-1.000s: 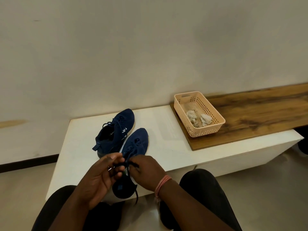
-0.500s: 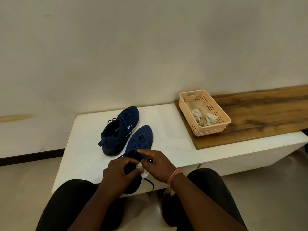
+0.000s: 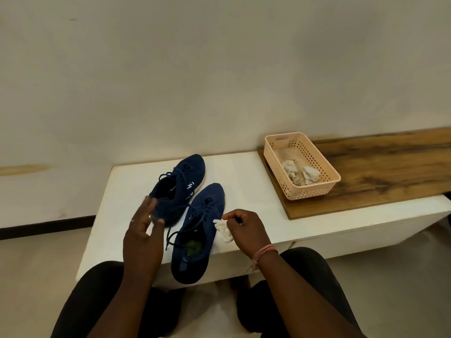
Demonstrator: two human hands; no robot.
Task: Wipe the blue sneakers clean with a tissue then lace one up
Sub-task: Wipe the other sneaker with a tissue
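A pale wall (image 3: pixel 219 69) fills the upper half of the view, with a dark skirting strip at its foot on the left. Below it stands a white tabletop (image 3: pixel 244 172), its right part covered by a wooden board (image 3: pixel 390 167) that runs off to the right. The person sits in front, dark-clad knees under the near edge.

Two blue sneakers lie side by side on the tabletop, toes pointing away and to the right. The far sneaker (image 3: pixel 180 189) sits to the left with its laces tied in loops. The near sneaker (image 3: pixel 197 230) lies just beside it; its heel hangs over the near edge and its laces (image 3: pixel 175 235) trail loose over its left side.

A peach slotted basket (image 3: pixel 317 189) rests on the left end of the board, well apart from the sneakers, with crumpled tissues (image 3: pixel 301 173) inside.

The left hand (image 3: pixel 144 237) hovers above the heel of the far sneaker, fingers spread and straight, holding nothing; its fingertips are blurred. The right hand (image 3: pixel 246 228), with a pink band (image 3: pixel 264 251) at the wrist, is just right of the near sneaker, fingers curled and pinching a small white tissue (image 3: pixel 223 229). The tissue hangs against the sneaker's right side, near the eyelets.
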